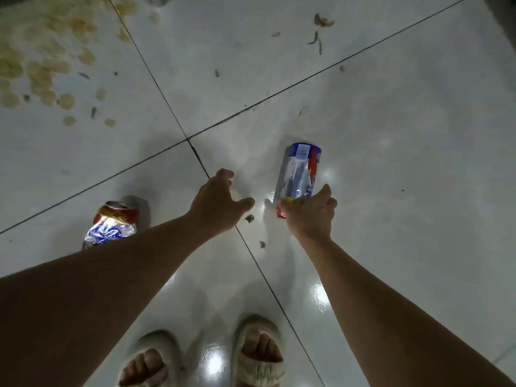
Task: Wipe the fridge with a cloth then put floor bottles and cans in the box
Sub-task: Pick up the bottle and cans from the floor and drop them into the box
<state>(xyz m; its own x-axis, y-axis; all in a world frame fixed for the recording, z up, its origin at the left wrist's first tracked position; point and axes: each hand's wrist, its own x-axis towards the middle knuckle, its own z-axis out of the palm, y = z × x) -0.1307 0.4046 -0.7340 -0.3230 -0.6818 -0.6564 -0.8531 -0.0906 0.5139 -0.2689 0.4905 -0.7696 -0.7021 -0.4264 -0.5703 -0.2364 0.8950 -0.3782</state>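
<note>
A tall silver, blue and red can (299,170) is held by its near end in my right hand (310,216), above the white tiled floor. To its left, my left hand (220,202) hangs with its fingers spread and nothing in them. A crushed can (113,224) with a red and gold top and a blue and silver body lies on the floor at the left, partly hidden behind my left forearm. The fridge, the cloth and the box are out of view.
Pale chips (42,65) are scattered over the tile at the far left. Small dark scraps (317,39) and crumbs (249,218) dot the floor ahead. My feet in light slippers (259,356) stand at the bottom edge.
</note>
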